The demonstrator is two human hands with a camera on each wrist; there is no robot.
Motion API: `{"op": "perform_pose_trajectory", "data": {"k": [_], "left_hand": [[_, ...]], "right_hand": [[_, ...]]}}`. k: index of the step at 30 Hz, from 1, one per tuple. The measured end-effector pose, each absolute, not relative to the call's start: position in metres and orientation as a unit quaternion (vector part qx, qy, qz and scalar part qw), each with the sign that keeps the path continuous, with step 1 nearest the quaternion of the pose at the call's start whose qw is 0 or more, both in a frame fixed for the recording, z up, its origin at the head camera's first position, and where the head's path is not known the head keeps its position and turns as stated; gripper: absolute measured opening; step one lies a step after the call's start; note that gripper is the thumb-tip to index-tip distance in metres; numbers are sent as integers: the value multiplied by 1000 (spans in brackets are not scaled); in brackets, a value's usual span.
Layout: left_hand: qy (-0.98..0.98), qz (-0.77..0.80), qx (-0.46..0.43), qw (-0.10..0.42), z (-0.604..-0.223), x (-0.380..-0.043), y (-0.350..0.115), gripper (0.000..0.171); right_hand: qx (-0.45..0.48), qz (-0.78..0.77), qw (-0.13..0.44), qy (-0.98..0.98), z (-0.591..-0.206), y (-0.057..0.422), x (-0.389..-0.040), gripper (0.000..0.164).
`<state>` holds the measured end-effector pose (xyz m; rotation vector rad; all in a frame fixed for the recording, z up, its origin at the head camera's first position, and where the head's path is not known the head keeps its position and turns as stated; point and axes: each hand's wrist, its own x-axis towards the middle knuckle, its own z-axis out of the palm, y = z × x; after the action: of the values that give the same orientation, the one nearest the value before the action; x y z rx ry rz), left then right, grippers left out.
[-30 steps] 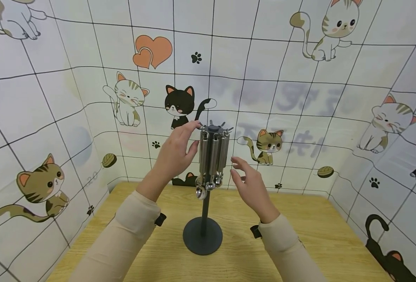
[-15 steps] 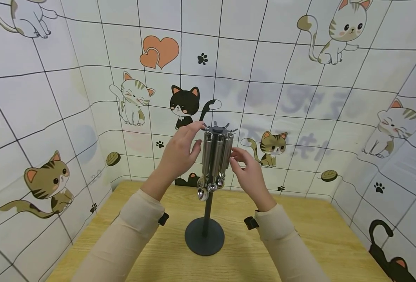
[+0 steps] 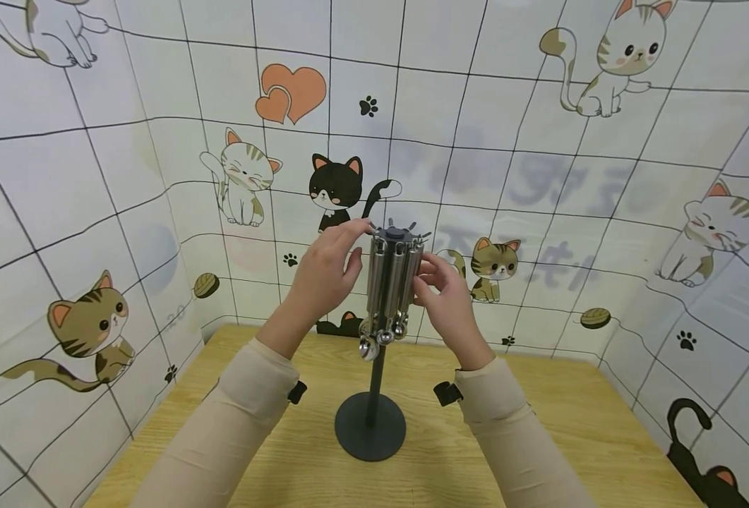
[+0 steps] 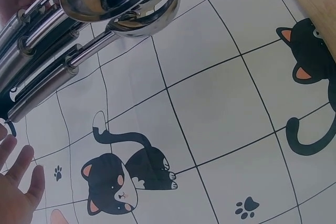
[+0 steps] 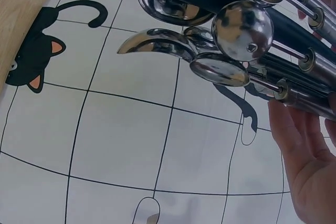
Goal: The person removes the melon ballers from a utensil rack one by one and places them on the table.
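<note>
A dark grey stand (image 3: pixel 375 395) with a round base carries several shiny metal ladles (image 3: pixel 387 282), hung bowl-down from hooks round its top. My left hand (image 3: pixel 323 271) is at the upper left of the stand, its fingertips at a hook and its thumb held apart. In the left wrist view, that hand's fingers (image 4: pixel 23 177) are spread beside the handles. On the other side, my right hand (image 3: pixel 447 303) pinches the handle of a ladle (image 5: pixel 307 102) between thumb and fingers. Some of its fingertips are hidden behind the handles.
The stand's base rests on a pale wooden table (image 3: pixel 272 451). White sheeting (image 3: pixel 476 113) printed with grid lines and cartoon cats encloses the back and both sides.
My right hand has moved in leftward and closed on a ladle's handle at the right side of the stand. The left hand stays at the top hook. The head view shifted slightly.
</note>
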<state>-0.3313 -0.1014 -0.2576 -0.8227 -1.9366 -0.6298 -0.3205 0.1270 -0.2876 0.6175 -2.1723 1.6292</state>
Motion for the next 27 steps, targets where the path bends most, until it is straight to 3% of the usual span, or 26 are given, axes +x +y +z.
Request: {"op": "perform_pose_trajectory", "data": {"k": [10,27], "left_hand": [[-785,-258,-332,454,-260,-332,-102,43],[-784,-258,-334,455,-261,-330,-102,45]], "right_hand": [[230,602,152,-749,-285,132,-318,58],[208,608,151,-751,-275,136,-316,59]]}}
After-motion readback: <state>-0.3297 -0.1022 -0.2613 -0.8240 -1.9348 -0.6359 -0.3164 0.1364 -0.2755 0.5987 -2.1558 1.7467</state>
